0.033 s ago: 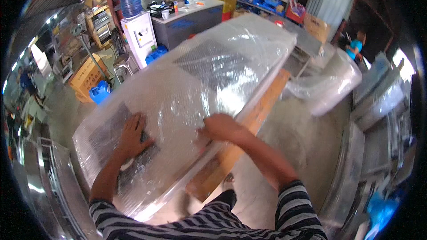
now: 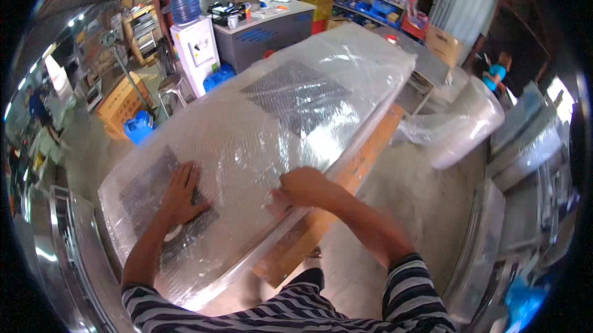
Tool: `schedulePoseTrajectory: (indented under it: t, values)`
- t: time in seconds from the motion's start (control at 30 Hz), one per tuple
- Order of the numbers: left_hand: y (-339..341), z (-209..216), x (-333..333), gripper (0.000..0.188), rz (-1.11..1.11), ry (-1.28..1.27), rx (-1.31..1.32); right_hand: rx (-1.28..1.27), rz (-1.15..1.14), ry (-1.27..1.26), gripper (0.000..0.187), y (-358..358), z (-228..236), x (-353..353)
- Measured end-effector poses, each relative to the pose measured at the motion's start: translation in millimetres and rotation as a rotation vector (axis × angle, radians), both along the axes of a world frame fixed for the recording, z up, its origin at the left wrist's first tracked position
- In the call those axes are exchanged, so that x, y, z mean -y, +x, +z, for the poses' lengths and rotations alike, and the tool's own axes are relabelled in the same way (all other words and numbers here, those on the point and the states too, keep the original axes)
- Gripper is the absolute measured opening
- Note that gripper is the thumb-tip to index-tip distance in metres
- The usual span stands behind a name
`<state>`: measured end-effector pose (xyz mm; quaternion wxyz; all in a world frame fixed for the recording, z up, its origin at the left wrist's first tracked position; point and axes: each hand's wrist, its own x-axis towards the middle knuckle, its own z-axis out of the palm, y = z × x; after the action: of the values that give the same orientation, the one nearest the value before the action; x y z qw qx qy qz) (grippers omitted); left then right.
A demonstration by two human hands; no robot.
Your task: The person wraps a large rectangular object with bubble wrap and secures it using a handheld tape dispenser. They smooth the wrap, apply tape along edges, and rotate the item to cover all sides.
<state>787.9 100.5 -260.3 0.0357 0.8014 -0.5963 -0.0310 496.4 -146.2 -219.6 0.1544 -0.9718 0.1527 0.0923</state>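
Note:
A large flat panel-shaped load wrapped in clear bubble wrap (image 2: 247, 141) lies slantwise in front of me, with dark patches showing through the film. My left hand (image 2: 181, 197) rests flat on the wrap at the near left, fingers spread, holding nothing. By its wrist is a pale rounded thing (image 2: 173, 232), partly covered by the arm. Close to the wrap's near right edge, my right hand (image 2: 302, 188) is closed around something small and reddish, which is blurred and which I cannot make out. Beneath that edge an orange-brown board (image 2: 364, 154) sticks out.
A big roll of bubble wrap (image 2: 472, 123) stands tilted on the floor at right, its loose end trailing toward the load. Beyond the load are a water dispenser (image 2: 197, 49) and a grey counter (image 2: 265, 33). Wrapped panels (image 2: 525, 141) lean at far right. A person in blue (image 2: 495, 73) is behind the roll.
The view has shifted slightly. My right hand is a little nearer to me, still closed; my left hand stays flat on the wrap.

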Motion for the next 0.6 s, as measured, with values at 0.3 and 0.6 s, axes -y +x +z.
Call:
schedulePoseTrajectory:
  t: [0.3, 0.6]
  values:
    - [-57.7, 73.4, 24.0, 0.097, 0.343, 0.233, 0.043, 0.101, 0.568, 0.472, 0.043, 53.6, 41.1, 182.6]
    - [-207.1, -12.3, 106.1, 0.086, 1.209, -0.221, 0.011, 0.286, 0.358, -0.266, 0.07, 257.3, 2.2, 553.8]
